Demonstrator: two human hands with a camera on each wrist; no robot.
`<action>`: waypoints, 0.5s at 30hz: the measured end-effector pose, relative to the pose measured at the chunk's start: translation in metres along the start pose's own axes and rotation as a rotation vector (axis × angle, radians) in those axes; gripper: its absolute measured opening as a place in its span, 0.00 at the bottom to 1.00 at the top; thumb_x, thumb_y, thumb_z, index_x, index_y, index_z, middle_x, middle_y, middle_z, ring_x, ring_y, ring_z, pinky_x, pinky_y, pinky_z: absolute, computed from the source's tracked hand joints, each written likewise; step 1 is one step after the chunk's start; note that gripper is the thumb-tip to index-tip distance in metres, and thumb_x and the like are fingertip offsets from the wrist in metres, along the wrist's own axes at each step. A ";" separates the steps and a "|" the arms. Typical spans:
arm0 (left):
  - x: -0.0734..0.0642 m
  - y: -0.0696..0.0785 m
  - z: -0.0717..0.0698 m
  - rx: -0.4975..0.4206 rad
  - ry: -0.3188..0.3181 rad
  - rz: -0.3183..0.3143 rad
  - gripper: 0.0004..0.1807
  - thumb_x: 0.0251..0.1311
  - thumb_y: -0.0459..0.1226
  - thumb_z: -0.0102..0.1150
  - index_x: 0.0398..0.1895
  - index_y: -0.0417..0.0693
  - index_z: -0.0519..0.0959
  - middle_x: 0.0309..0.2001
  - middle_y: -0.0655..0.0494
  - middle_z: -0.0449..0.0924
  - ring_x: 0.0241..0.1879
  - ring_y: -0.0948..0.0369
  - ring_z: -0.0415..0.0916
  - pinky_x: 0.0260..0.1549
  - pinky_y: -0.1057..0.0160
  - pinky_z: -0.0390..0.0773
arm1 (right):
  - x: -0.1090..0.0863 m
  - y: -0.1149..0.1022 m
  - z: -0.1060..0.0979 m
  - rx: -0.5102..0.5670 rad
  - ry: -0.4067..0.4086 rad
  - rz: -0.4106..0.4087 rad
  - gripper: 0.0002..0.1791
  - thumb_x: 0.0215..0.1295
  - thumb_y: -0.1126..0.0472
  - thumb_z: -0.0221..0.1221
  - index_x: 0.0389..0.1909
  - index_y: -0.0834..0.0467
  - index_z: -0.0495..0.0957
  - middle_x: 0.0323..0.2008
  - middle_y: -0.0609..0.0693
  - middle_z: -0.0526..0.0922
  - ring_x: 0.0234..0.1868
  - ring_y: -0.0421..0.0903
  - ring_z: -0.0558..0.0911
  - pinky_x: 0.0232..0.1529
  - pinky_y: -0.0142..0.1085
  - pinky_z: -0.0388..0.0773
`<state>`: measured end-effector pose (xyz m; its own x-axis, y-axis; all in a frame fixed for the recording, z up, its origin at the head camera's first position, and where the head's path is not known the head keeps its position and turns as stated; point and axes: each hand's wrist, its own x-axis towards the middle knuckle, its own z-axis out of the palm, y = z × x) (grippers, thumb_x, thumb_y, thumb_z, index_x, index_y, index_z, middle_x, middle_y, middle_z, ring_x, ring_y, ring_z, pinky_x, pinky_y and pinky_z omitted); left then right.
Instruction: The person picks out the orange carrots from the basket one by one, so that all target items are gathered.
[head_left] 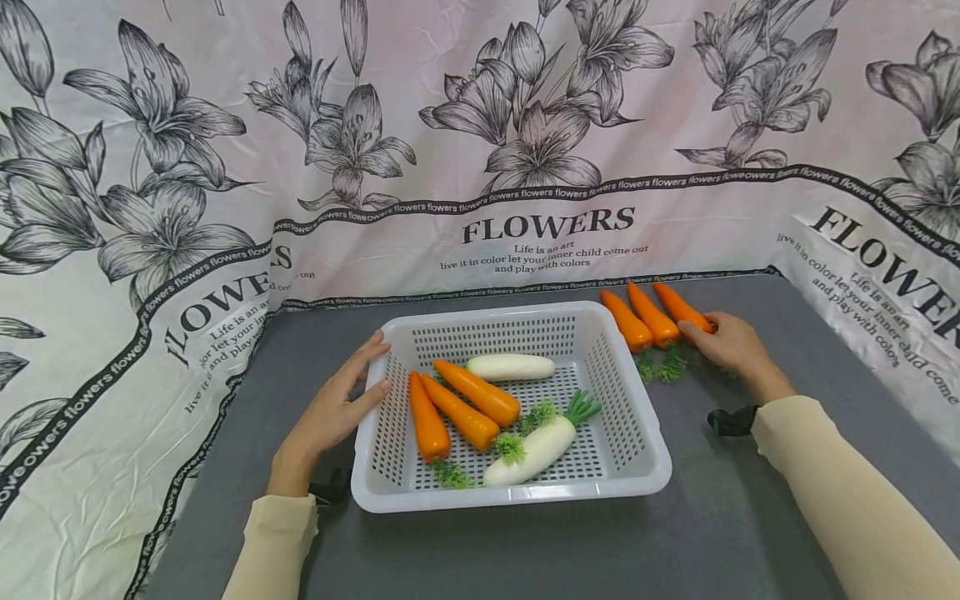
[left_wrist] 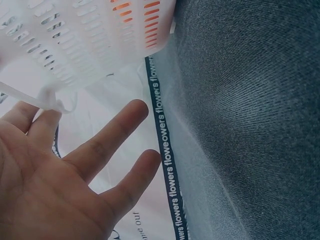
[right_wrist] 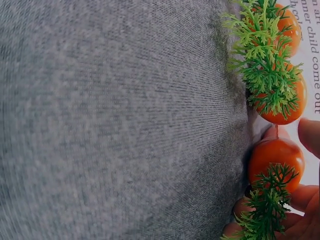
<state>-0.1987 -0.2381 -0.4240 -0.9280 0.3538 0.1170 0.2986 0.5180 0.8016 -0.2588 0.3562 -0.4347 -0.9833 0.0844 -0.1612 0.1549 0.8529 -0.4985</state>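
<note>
My left hand (head_left: 330, 408) rests at the left rim of a white plastic basket (head_left: 510, 497), thumb and fingertips on the edge. In the left wrist view, two of its fingers (left_wrist: 112, 137) stretch straight below the basket wall. Beyond the basket's right side, my right hand (head_left: 731, 350) grips the rightmost carrot (head_left: 678, 304) near its leafy end. Thumb and fingers lie around that carrot in the right wrist view. Two more orange carrots (head_left: 652, 317) lie just left of it, their green tops (right_wrist: 270, 65) towards me.
Inside the basket are several orange carrots (head_left: 459, 408) with leafy tops, a white radish (head_left: 536, 450) in front and another white radish (head_left: 510, 367) at the back. A dark grey cloth (head_left: 495, 558) covers the table. Flower-printed fabric (head_left: 547, 250) hangs behind and at both sides.
</note>
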 end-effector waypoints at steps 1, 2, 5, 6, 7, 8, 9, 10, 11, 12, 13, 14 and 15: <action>0.000 0.000 0.000 0.000 0.000 -0.001 0.33 0.73 0.46 0.56 0.79 0.63 0.60 0.83 0.64 0.44 0.54 0.44 0.75 0.29 0.65 0.87 | 0.000 0.001 0.000 0.003 -0.001 0.002 0.50 0.75 0.31 0.39 0.70 0.76 0.60 0.63 0.77 0.67 0.51 0.66 0.74 0.47 0.56 0.76; 0.000 0.000 0.000 0.001 0.000 -0.001 0.33 0.73 0.46 0.56 0.79 0.63 0.60 0.83 0.64 0.44 0.54 0.44 0.75 0.29 0.65 0.87 | 0.000 0.001 0.000 0.004 -0.002 0.006 0.50 0.75 0.31 0.39 0.70 0.76 0.59 0.63 0.77 0.67 0.52 0.67 0.74 0.48 0.57 0.75; 0.000 0.000 0.000 0.008 0.000 -0.001 0.33 0.73 0.46 0.56 0.79 0.63 0.59 0.83 0.64 0.44 0.55 0.44 0.75 0.29 0.65 0.87 | 0.001 0.002 0.000 0.008 -0.008 0.008 0.51 0.75 0.31 0.37 0.71 0.77 0.57 0.65 0.79 0.64 0.55 0.70 0.72 0.53 0.61 0.74; 0.000 0.001 0.000 0.009 0.000 -0.001 0.33 0.73 0.46 0.56 0.79 0.63 0.59 0.83 0.64 0.44 0.55 0.44 0.75 0.29 0.65 0.87 | 0.001 0.002 0.000 0.009 -0.009 0.007 0.51 0.76 0.31 0.37 0.72 0.77 0.56 0.66 0.79 0.64 0.57 0.70 0.72 0.54 0.63 0.73; 0.000 0.001 0.000 0.012 0.000 -0.001 0.33 0.73 0.46 0.56 0.79 0.63 0.59 0.83 0.64 0.44 0.55 0.44 0.75 0.29 0.65 0.87 | 0.002 0.002 0.000 0.010 -0.011 0.007 0.52 0.75 0.30 0.37 0.72 0.77 0.56 0.66 0.79 0.63 0.57 0.71 0.71 0.55 0.63 0.73; 0.000 0.001 0.000 0.014 0.000 -0.001 0.33 0.73 0.47 0.56 0.79 0.63 0.59 0.83 0.64 0.44 0.55 0.44 0.75 0.29 0.65 0.87 | 0.002 0.002 0.000 0.010 -0.010 0.009 0.52 0.75 0.30 0.37 0.73 0.77 0.55 0.67 0.79 0.63 0.58 0.71 0.71 0.56 0.64 0.73; 0.000 0.001 0.000 0.014 0.000 -0.001 0.34 0.73 0.47 0.56 0.79 0.63 0.59 0.83 0.64 0.44 0.55 0.44 0.75 0.29 0.65 0.87 | 0.002 0.002 -0.001 0.013 -0.010 0.006 0.52 0.75 0.30 0.37 0.73 0.77 0.55 0.67 0.79 0.62 0.59 0.72 0.71 0.57 0.64 0.72; 0.000 0.002 0.000 0.013 0.000 -0.002 0.34 0.73 0.47 0.56 0.79 0.63 0.59 0.83 0.64 0.44 0.55 0.43 0.75 0.29 0.65 0.87 | 0.001 0.002 -0.001 0.016 -0.011 0.003 0.52 0.76 0.31 0.37 0.73 0.77 0.54 0.67 0.80 0.62 0.59 0.72 0.70 0.57 0.65 0.72; 0.000 0.002 0.000 0.011 0.000 -0.002 0.34 0.73 0.47 0.56 0.79 0.63 0.59 0.83 0.64 0.44 0.55 0.43 0.75 0.29 0.65 0.87 | 0.001 0.002 -0.001 0.019 -0.008 0.003 0.52 0.76 0.31 0.37 0.73 0.77 0.55 0.67 0.79 0.62 0.59 0.72 0.71 0.57 0.65 0.72; 0.000 0.001 0.000 0.009 0.000 -0.002 0.34 0.73 0.46 0.56 0.79 0.63 0.59 0.83 0.64 0.44 0.55 0.43 0.75 0.29 0.65 0.87 | 0.001 0.002 -0.001 0.021 -0.004 0.003 0.51 0.75 0.31 0.37 0.73 0.76 0.55 0.67 0.79 0.63 0.59 0.72 0.71 0.56 0.64 0.73; 0.000 0.001 0.000 0.009 0.000 -0.002 0.34 0.73 0.46 0.56 0.79 0.64 0.59 0.83 0.64 0.44 0.55 0.43 0.75 0.29 0.65 0.87 | 0.001 0.002 -0.001 0.024 0.001 0.000 0.51 0.76 0.31 0.37 0.73 0.76 0.55 0.67 0.79 0.63 0.59 0.72 0.71 0.56 0.64 0.73; 0.000 0.001 0.000 0.007 -0.001 -0.002 0.34 0.73 0.46 0.56 0.79 0.63 0.59 0.83 0.64 0.44 0.55 0.43 0.75 0.29 0.64 0.87 | 0.000 0.002 -0.001 0.027 0.008 -0.002 0.51 0.76 0.31 0.37 0.73 0.75 0.56 0.66 0.79 0.64 0.59 0.72 0.71 0.55 0.63 0.73; 0.000 0.001 0.000 0.006 -0.001 -0.002 0.34 0.73 0.46 0.56 0.79 0.63 0.59 0.83 0.64 0.44 0.55 0.43 0.75 0.29 0.64 0.87 | 0.000 0.002 -0.002 0.030 0.013 -0.007 0.50 0.76 0.32 0.37 0.73 0.75 0.56 0.66 0.79 0.65 0.59 0.72 0.71 0.55 0.63 0.73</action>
<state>-0.1984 -0.2373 -0.4235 -0.9282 0.3537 0.1152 0.2984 0.5230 0.7983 -0.2585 0.3589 -0.4343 -0.9855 0.0851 -0.1466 0.1504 0.8378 -0.5249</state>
